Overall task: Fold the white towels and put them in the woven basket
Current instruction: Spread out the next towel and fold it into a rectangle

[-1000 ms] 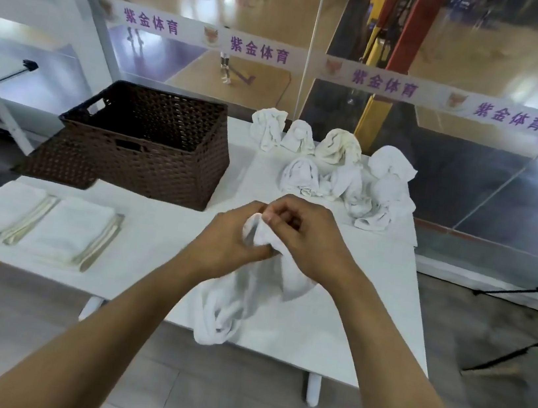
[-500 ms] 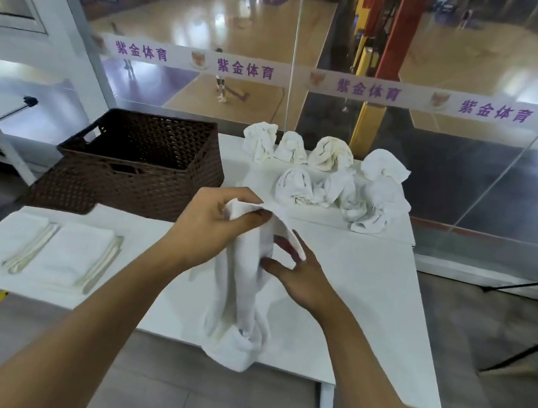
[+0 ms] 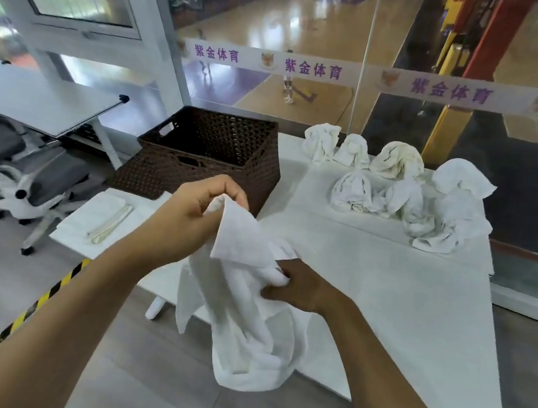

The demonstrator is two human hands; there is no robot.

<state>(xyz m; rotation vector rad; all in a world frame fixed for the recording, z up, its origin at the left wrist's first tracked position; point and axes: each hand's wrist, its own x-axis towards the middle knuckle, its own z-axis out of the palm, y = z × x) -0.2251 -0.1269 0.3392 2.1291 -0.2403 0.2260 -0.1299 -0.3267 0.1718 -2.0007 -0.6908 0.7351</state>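
A white towel point(image 3: 246, 308) hangs rumpled in front of the white table point(image 3: 401, 309). My left hand point(image 3: 185, 223) pinches its top corner, raised above the table's front edge. My right hand point(image 3: 304, 288) grips the cloth lower down at its right side. The brown woven basket point(image 3: 212, 157) stands at the table's far left and no towel shows inside it. Several crumpled white towels point(image 3: 400, 191) lie in a heap at the far right. A folded towel point(image 3: 99, 218) lies flat at the near left corner, partly hidden by my left arm.
A glass wall with a printed strip point(image 3: 348, 75) runs behind the table. Left of it stand a second white table point(image 3: 40, 102) and an office chair point(image 3: 21, 183). Yellow-black tape point(image 3: 39, 303) marks the grey floor.
My left hand has lifted the towel's corner higher. My right hand has slid down the towel and taken hold of its side, and the towel hangs more spread out. The camera has turned left.
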